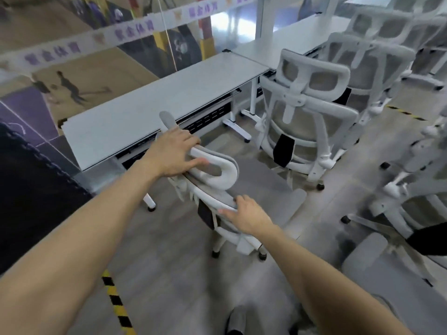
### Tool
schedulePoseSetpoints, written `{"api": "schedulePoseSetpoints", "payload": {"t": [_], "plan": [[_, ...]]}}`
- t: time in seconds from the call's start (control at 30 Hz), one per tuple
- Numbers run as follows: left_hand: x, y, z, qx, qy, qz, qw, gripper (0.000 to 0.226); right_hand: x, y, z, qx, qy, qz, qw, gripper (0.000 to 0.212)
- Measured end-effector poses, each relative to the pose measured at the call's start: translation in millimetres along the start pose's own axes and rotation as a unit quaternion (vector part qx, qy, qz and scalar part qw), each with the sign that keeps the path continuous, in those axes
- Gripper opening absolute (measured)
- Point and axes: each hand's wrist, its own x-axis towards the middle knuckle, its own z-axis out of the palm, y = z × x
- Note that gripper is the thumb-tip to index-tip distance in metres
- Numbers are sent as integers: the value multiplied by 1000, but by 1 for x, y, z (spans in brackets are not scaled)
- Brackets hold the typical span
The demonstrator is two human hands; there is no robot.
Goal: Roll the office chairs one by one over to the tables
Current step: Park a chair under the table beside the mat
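both bare hands rest on a white-framed grey mesh office chair (217, 189) seen from behind and above; the left hand (177, 153) lies over its curved headrest (217, 165), fingers wrapped on the rim, and the right hand (244, 213) grips the top edge of the backrest. the chair stands just beside a long white table (150, 110). a second mesh chair (307, 112) sits further right at the table, with more chairs blurred beyond. yellow-black floor tape (116, 303) runs near a shoe (237, 320)
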Motion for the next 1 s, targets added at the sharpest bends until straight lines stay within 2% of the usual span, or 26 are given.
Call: {"api": "schedulePoseSetpoints", "payload": {"t": [0.1, 0.23, 0.53, 0.6, 0.7, 0.8, 0.9, 1.0], "plan": [[-4, 0, 24, -2, 72, 1, 997, 69, 2, 16, 20, 24, 52, -10, 998, 63], [-23, 15, 39, 16, 121, -28, 992, 67, -1, 37, 25, 6, 74, -58, 996, 57], [-46, 127, 24, 52, 142, -172, 973, 73, -3, 124, -31, -55, -21, -165, 985, 62], [-47, 145, 17, 61, 121, -188, 973, 74, -6, 138, -38, -108, 17, -176, 978, 59], [-58, 148, 7, 27, 103, -166, 980, 68, -14, 149, -33, -144, 109, -206, 962, 51], [-73, 140, 2, -13, 95, -145, 985, 69, -13, 144, -29, -142, 141, -193, 961, 77], [-91, 124, 4, -7, 104, -183, 977, 72, 1, 132, -29, -145, 160, -160, 963, 110], [-105, 109, 15, -3, 117, -210, 971, 71, 18, 126, -21, -111, 210, -171, 956, 109]]}}
